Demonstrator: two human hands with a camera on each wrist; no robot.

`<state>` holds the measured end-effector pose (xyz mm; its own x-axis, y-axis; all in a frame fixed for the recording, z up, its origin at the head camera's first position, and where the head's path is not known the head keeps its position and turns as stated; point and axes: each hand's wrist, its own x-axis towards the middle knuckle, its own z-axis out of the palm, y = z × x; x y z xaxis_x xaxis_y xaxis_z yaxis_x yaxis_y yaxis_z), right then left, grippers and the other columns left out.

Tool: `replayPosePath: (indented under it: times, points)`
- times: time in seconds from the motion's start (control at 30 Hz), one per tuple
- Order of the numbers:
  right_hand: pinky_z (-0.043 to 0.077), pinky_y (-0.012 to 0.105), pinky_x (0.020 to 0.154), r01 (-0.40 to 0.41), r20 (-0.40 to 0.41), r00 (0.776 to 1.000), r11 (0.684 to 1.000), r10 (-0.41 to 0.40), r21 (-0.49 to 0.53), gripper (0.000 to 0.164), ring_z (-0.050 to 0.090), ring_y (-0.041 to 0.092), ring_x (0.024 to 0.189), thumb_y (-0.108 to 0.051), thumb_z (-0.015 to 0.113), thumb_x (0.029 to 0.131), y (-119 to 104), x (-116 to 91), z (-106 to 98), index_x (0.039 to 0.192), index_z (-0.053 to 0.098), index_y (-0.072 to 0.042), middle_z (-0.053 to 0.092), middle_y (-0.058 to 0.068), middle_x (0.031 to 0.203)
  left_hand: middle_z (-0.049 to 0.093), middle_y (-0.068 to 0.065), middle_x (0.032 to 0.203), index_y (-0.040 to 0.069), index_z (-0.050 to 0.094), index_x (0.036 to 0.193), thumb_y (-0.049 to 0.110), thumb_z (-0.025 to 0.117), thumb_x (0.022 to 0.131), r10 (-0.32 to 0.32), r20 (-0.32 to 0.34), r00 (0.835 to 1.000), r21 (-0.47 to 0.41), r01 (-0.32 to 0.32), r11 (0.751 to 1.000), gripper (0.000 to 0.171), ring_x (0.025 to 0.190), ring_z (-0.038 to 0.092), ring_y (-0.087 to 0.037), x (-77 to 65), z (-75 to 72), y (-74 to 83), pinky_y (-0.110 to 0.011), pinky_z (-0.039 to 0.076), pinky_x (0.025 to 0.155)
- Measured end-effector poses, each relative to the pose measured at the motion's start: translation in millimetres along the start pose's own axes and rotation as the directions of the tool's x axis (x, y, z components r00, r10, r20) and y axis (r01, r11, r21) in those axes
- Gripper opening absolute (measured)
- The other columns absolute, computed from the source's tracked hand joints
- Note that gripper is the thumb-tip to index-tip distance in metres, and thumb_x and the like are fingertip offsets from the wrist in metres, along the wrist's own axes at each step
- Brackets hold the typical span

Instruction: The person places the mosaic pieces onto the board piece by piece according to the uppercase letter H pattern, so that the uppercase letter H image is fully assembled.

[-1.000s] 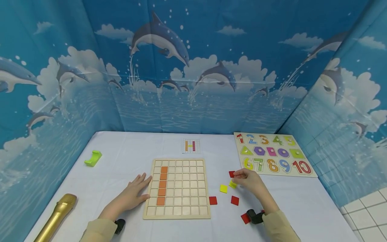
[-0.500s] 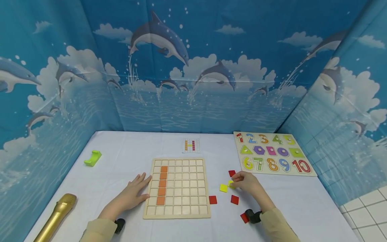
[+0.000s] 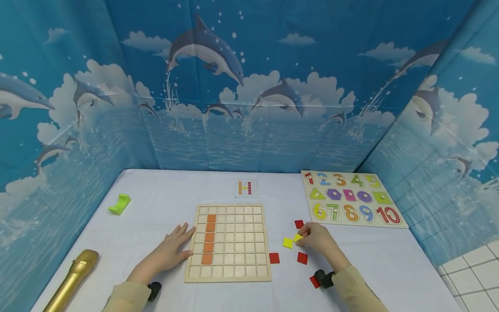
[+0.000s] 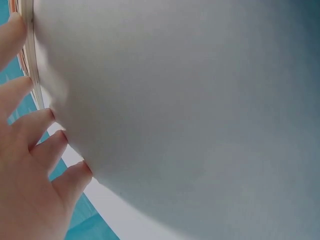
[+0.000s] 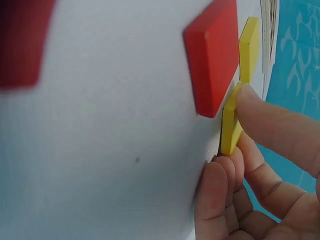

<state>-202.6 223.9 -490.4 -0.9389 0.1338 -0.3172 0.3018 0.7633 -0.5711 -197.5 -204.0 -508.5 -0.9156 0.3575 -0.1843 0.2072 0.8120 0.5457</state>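
My left hand (image 3: 170,250) lies with spread fingers at the left edge of a wooden grid board (image 3: 239,280); fingertips touch its side in the left wrist view. An orange tile (image 3: 210,227) tops a column of several like it on the board. To the right of the board, my right hand (image 3: 316,239) pinches a yellow square tile (image 5: 231,122), thumb on its face and fingers at its edge. That tile is low at the tablecloth, close beside a second yellow tile (image 3: 287,242). Red tiles lie around them, one (image 3: 302,258) just below the hand.
A small pattern card (image 3: 246,188) lies behind the board. A number puzzle board (image 3: 352,199) stands at the back right. On the left are a green plastic piece (image 3: 120,204) and a gold microphone (image 3: 74,277). Another red tile (image 3: 274,258) sits beside the board's right edge.
My right hand has shifted slightly left and toward me, and the yellow tile under its fingers has moved left, nearer the other yellow tile. The left hand stays in place.
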Motion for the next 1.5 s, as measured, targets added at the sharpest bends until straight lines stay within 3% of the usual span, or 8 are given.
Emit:
replayPosePath:
  times: [0.33,0.63,0.93,1.2,1.5]
  points:
    - [0.046,0.027,0.066,0.012,0.036,0.999,0.999,-0.013,0.036,0.025,0.052,0.018,0.077,-0.012,0.082,0.079,5,1,-2,0.093,0.062,-0.004,0.056,0.006,0.082,0.023,-0.027,0.160,0.007,0.039,0.151,0.026,0.070,0.091,0.001,0.007,1.000,0.001,-0.001,1.000,0.070,0.148,0.015,-0.049,3.6,-1.8,2.7,-0.070,0.013,0.116]
    - [0.051,0.026,0.067,0.004,0.038,0.999,0.991,-0.010,0.132,0.024,0.055,0.018,0.076,-0.014,0.079,0.082,1,1,-2,0.098,0.064,-0.004,0.059,0.006,0.084,0.022,-0.025,0.160,0.008,0.039,0.151,0.026,0.070,0.090,-0.025,0.020,0.999,-0.008,0.025,1.000,0.070,0.149,0.014,-0.048,1.7,0.0,2.3,-0.070,0.012,0.116]
    - [0.059,0.026,0.071,0.086,-0.014,0.996,0.941,-0.086,0.326,0.021,0.060,0.014,0.071,-0.010,0.080,0.081,-42,4,17,0.096,0.067,-0.004,0.064,0.005,0.081,0.022,-0.025,0.160,0.009,0.039,0.151,0.026,0.070,0.090,-0.032,0.013,0.999,-0.007,0.032,0.999,0.071,0.148,0.014,-0.047,-0.6,2.0,-0.4,-0.070,0.012,0.116]
    - [0.058,0.028,0.071,0.152,0.028,0.985,0.925,-0.172,0.348,0.017,0.062,0.013,0.071,-0.013,0.079,0.082,-88,9,50,0.094,0.069,-0.007,0.067,0.003,0.081,0.023,-0.025,0.160,0.009,0.039,0.151,0.027,0.070,0.089,-0.039,0.011,0.999,0.001,0.039,0.999,0.071,0.148,0.015,-0.047,-1.7,-1.2,3.1,-0.070,0.013,0.116]
    - [0.058,0.029,0.069,0.276,0.156,0.923,0.890,-0.350,0.364,0.013,0.065,0.016,0.071,-0.009,0.076,0.084,-125,7,82,0.094,0.069,-0.004,0.066,0.004,0.080,0.022,-0.026,0.160,0.007,0.039,0.151,0.024,0.069,0.091,-0.014,0.003,1.000,-0.022,0.015,1.000,0.070,0.148,0.014,-0.049,-1.9,-3.0,5.0,-0.070,0.011,0.116]
